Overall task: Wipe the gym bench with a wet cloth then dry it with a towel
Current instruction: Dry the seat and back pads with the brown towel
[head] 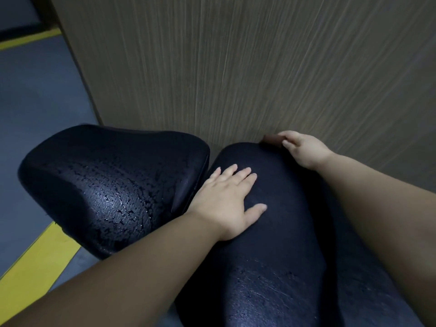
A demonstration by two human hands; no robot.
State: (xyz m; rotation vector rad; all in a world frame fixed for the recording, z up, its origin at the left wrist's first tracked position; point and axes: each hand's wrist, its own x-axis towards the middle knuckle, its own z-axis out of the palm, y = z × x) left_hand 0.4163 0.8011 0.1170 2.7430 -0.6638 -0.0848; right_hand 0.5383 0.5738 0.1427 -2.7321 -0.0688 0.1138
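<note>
- two dark pads of the gym bench [271,256] are shown beaded with water; the wet wipe is judged done, the drying not yet begun.
- the left hand [226,199] is laid flat on the longer pad, fingers straight and spread, nothing held.
- the right hand [304,149] is set at that pad's far edge by the wood-grain wall [259,67], fingers bent over a small brown object [271,138]; whether it is gripped, or is the cloth, cannot be told.
- no towel is shown; one would have to be fetched next.
</note>
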